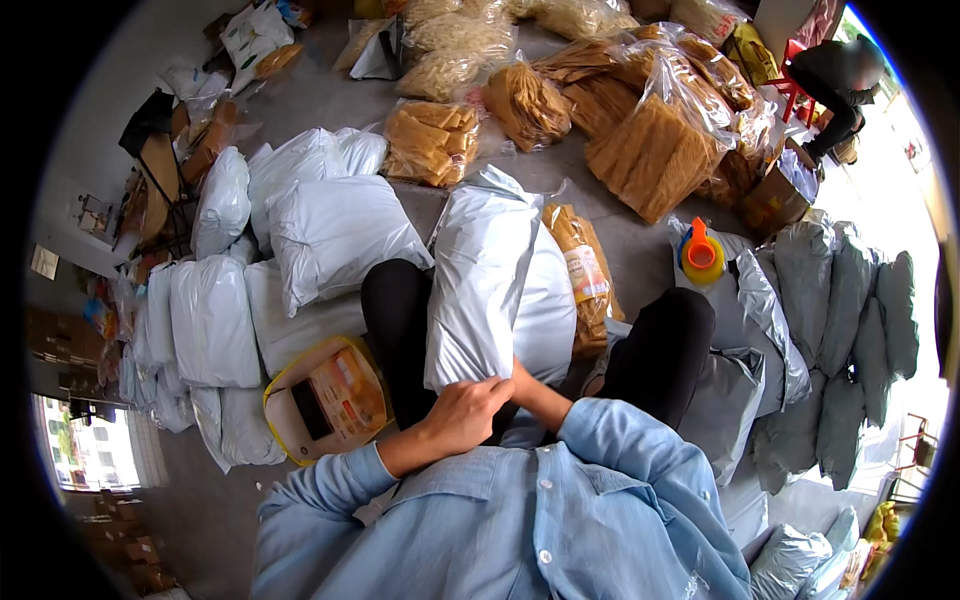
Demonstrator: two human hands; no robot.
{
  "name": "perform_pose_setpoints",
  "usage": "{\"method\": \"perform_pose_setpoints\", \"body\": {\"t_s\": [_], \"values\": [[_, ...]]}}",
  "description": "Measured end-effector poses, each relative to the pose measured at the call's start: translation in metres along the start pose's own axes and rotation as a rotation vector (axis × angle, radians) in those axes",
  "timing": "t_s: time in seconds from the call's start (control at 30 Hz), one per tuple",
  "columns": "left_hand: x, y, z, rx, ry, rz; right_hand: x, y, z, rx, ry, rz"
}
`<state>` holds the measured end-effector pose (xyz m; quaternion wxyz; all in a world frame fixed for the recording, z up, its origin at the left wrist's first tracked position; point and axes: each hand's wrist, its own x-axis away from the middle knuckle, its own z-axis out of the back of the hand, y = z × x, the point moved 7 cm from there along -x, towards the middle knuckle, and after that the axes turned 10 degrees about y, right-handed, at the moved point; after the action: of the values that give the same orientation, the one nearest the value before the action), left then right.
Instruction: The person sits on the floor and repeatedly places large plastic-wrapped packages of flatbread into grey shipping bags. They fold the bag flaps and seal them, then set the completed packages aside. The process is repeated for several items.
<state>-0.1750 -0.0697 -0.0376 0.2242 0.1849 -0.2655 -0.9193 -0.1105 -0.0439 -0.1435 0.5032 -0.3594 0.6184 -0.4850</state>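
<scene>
A filled white plastic mailing bag [480,277] stands between my knees, its near end folded and creased. My left hand [469,412] is closed on the bag's near edge, thumb and fingers pinched together. Close beside it, my right hand [523,379] reaches in against the same end; its fingers are hidden behind the bag and my left hand. Just right of the mailing bag lies a clear packet of brown dried food strips [585,277] with a printed label.
Filled white bags [341,232] are piled at left, beside a yellow-rimmed basket [274,416] holding a phone [311,409]. Grey bags [802,300] stack at right under an orange-and-yellow plastic object [701,255]. Bagged brown sheets [652,157] lie ahead. A person [832,82] sits at far right.
</scene>
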Motion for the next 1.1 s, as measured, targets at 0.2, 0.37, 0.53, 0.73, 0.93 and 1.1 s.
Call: {"method": "perform_pose_setpoints", "body": {"t_s": [0.2,0.37,0.53,0.73,0.93,1.1], "values": [[0.029,-0.026,-0.038,-0.116,-0.045,-0.091,0.012,0.013,0.052,-0.171,-0.03,-0.408],[0.028,-0.027,-0.062,-0.062,-0.166,-0.114,0.048,0.049,0.096,-0.529,0.415,-0.826],[0.028,-0.038,-0.071,-0.1,-0.265,-0.05,0.03,0.031,0.134,-0.595,0.848,-0.685],[0.027,-0.038,-0.07,-0.078,-0.237,0.001,0.033,-0.028,0.166,-0.684,0.739,-0.454],[0.022,-0.045,-0.078,-0.132,-0.373,0.188,0.039,-0.072,0.188,-0.519,0.879,-0.183],[0.011,-0.048,-0.083,-0.173,-0.412,0.279,0.033,-0.112,0.181,-0.527,0.842,-0.021]]}}
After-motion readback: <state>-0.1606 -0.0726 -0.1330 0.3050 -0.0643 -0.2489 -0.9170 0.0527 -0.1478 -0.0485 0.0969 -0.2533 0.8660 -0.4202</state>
